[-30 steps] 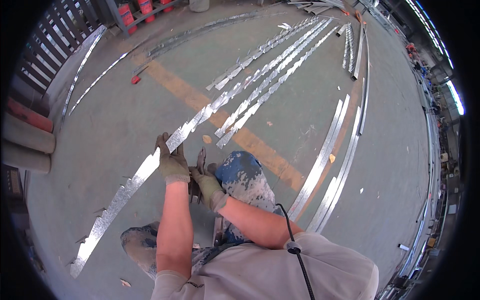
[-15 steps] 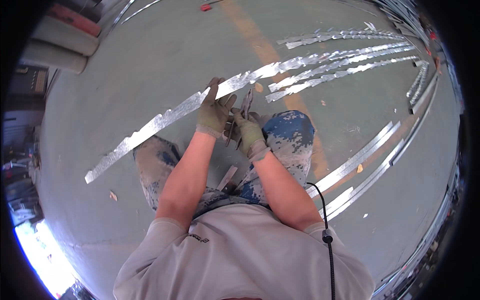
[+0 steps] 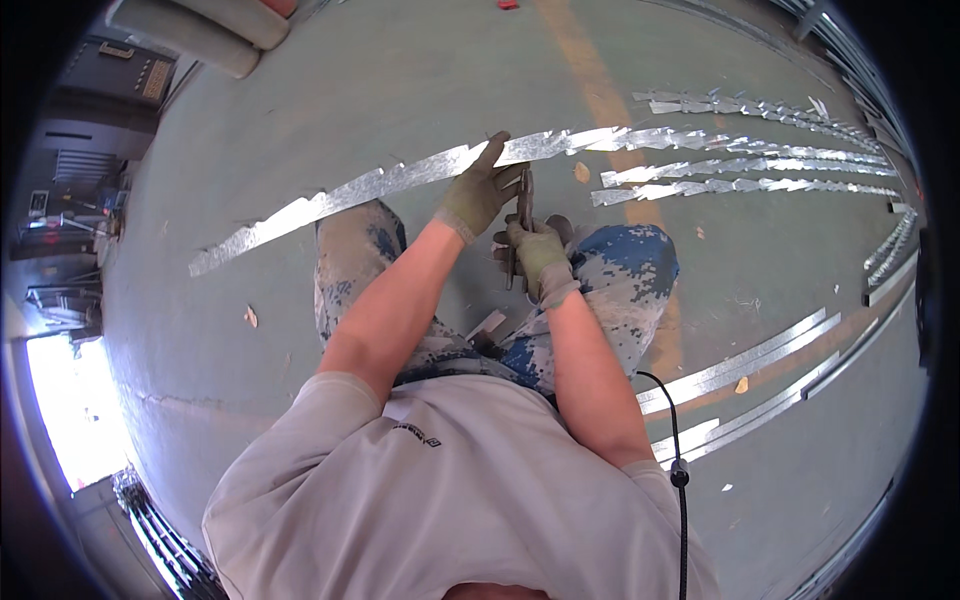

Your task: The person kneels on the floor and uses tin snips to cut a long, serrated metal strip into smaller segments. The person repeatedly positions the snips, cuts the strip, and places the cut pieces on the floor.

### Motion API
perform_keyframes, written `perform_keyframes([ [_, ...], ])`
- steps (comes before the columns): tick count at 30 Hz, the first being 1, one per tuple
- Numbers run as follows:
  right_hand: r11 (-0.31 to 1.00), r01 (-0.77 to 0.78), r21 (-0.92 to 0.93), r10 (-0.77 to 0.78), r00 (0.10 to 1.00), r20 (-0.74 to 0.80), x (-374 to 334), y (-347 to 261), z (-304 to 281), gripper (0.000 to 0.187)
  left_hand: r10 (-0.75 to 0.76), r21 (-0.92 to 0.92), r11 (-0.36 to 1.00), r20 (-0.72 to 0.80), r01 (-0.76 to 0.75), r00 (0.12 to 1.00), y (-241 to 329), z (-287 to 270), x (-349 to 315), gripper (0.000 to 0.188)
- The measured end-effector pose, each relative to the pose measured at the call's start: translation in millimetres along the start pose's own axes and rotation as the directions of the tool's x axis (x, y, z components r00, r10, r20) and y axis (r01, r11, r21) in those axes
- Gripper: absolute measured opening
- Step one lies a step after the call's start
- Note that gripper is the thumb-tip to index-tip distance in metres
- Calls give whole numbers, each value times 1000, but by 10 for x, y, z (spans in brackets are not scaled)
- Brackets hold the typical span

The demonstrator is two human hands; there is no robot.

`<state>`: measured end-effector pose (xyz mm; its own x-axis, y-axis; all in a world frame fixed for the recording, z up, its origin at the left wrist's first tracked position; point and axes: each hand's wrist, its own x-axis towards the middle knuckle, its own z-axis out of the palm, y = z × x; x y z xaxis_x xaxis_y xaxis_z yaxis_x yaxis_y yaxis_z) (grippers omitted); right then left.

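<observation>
A long shiny metal strip [image 3: 375, 187] with small bent tabs along its edges runs across in front of my knees, from lower left to the far right. My left hand [image 3: 478, 200], in an olive work glove, is closed on its near edge, with a finger laid over the top face. Just right of it, my gloved right hand [image 3: 542, 255] grips a pair of pliers [image 3: 527, 197] by the handles. The plier jaws point away from me and reach the strip's near edge beside my left fingers. Whether they bite the metal cannot be made out.
More tabbed metal strips [image 3: 740, 187] lie on the green floor to the right. Flat metal strips [image 3: 740, 362] rest nearer on the right. Long bars [image 3: 850, 60] line the far right edge. Large rolls [image 3: 215, 35] and a dark cabinet [image 3: 105, 75] stand at left.
The view has turned, shifting the whole scene. My right hand has brought the pliers up to the strip's near edge. My left hand stays on the strip.
</observation>
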<state>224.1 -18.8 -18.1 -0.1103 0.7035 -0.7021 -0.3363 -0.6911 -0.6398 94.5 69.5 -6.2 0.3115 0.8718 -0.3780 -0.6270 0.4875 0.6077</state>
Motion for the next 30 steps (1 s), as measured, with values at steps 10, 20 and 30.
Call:
perform_keyframes([
  [10,933,113,-341,-88,992,89,-56,5,56,31,12,-14,1000,0,-12,1000,96,-115,-127,46],
  [20,848,148,-510,-102,988,118,-126,-7,29,37,-92,-88,992,-66,86,994,159,-158,-157,61],
  [30,847,148,-510,-133,989,65,-138,-133,102,35,-54,-175,984,-85,38,995,148,-179,-127,62],
])
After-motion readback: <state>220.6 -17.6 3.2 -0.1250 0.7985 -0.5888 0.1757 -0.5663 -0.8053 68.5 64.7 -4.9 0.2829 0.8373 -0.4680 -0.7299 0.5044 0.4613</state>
